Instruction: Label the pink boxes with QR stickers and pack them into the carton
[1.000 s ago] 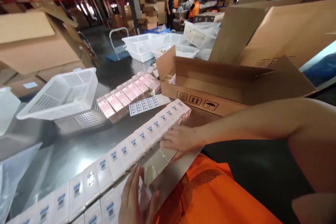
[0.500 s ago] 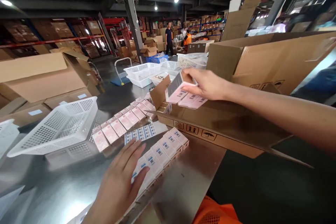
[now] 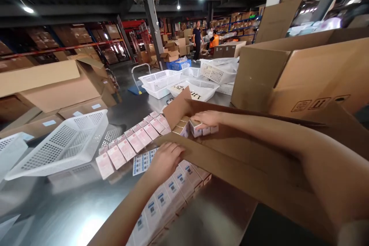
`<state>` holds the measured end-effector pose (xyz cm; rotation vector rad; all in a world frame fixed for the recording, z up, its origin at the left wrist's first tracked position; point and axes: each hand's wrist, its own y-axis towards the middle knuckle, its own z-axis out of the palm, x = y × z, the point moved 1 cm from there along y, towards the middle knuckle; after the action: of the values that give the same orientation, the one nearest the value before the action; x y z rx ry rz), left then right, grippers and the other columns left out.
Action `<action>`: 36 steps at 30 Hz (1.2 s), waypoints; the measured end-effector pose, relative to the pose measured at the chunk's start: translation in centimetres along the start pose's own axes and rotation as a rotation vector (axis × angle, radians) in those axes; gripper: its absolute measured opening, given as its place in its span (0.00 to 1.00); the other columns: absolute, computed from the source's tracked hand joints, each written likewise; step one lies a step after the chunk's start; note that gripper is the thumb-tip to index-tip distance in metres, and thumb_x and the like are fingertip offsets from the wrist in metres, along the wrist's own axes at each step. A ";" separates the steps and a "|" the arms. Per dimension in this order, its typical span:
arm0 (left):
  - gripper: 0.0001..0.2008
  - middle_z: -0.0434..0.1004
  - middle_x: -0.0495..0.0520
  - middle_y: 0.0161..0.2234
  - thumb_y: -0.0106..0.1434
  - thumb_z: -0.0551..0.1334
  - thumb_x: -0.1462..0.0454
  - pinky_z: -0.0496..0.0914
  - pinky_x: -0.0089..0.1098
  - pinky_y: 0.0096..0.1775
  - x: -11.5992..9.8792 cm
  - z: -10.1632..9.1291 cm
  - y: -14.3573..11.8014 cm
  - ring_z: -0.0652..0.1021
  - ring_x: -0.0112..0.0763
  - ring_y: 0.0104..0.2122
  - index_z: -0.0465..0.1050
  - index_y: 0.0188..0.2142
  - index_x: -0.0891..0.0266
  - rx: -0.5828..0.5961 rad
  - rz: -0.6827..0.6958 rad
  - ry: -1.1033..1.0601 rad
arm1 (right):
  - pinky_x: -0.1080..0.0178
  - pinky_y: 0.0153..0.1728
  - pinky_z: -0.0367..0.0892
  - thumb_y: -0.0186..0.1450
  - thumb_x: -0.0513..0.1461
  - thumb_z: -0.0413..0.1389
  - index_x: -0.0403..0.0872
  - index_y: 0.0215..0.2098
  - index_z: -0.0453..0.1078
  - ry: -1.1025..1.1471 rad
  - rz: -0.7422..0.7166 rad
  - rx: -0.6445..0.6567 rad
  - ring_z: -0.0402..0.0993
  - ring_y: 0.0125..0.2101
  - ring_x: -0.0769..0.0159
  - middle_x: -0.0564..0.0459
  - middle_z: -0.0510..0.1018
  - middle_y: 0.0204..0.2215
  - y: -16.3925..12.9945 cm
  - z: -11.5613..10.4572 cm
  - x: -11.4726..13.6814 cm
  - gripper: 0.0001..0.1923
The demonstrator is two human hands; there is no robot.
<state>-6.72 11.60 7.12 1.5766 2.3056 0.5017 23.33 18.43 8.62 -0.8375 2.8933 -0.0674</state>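
Note:
My right hand (image 3: 208,117) is inside an open cardboard carton (image 3: 230,157), closed on a short row of small boxes (image 3: 205,130). Other small boxes (image 3: 181,126) stand beside them at the carton's left end. My left hand (image 3: 168,157) has its fingers bent over the near carton flap (image 3: 198,153). Below that hand runs a row of small white boxes with QR-code labels (image 3: 172,186), partly covered by my forearm and the flap. A label sheet (image 3: 142,162) lies left of my left hand. Beyond it are rows of pink-and-white boxes (image 3: 135,141).
A white perforated basket (image 3: 65,142) sits on the metal table (image 3: 72,203) at left. More white baskets (image 3: 157,78) stand at the back. A large carton (image 3: 259,77) rises at right. Two people, one in dark clothes (image 3: 197,39), are in the background.
My right hand has lowered the small boxes from above the carton into it. My left hand has moved from above the labelled boxes up to the carton flap.

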 end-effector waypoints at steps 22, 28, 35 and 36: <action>0.15 0.81 0.57 0.46 0.68 0.50 0.76 0.75 0.40 0.52 0.3 0.2 0.0 0.80 0.37 0.46 0.71 0.48 0.65 -0.020 0.150 -0.010 | 0.50 0.56 0.58 0.59 0.56 0.59 0.46 0.48 0.72 0.071 -0.254 -0.094 0.67 0.50 0.52 0.41 0.75 0.47 9.4 4.6 -9.9 0.27; 0.15 0.81 0.58 0.46 0.68 0.50 0.76 0.76 0.39 0.52 0.0 0.6 -0.5 0.80 0.37 0.47 0.71 0.48 0.65 -0.056 0.123 -0.014 | 0.42 0.62 0.52 0.55 0.56 0.65 0.43 0.55 0.68 0.273 0.162 -0.349 0.56 0.61 0.40 0.33 0.65 0.61 6.1 7.7 -8.3 0.38; 0.20 0.81 0.59 0.47 0.62 0.51 0.79 0.76 0.41 0.52 0.4 1.2 -1.0 0.80 0.38 0.48 0.71 0.47 0.64 -0.031 0.103 -0.031 | 0.36 0.60 0.58 0.72 0.47 0.39 0.37 0.69 0.49 0.539 0.750 -0.509 0.60 0.62 0.40 0.26 0.65 0.60 3.5 13.6 -2.6 0.32; 0.20 0.81 0.59 0.47 0.62 0.51 0.79 0.76 0.41 0.52 0.5 1.2 -1.0 0.80 0.38 0.48 0.71 0.47 0.63 -0.025 0.103 -0.035 | 0.40 0.61 0.59 0.73 0.47 0.38 0.40 0.69 0.50 0.583 0.753 -0.496 0.62 0.62 0.44 0.30 0.67 0.60 4.0 13.8 -2.1 0.31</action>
<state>-7.19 11.88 5.56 1.6849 2.1924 0.5215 24.89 22.82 -5.15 0.3690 3.6193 0.5855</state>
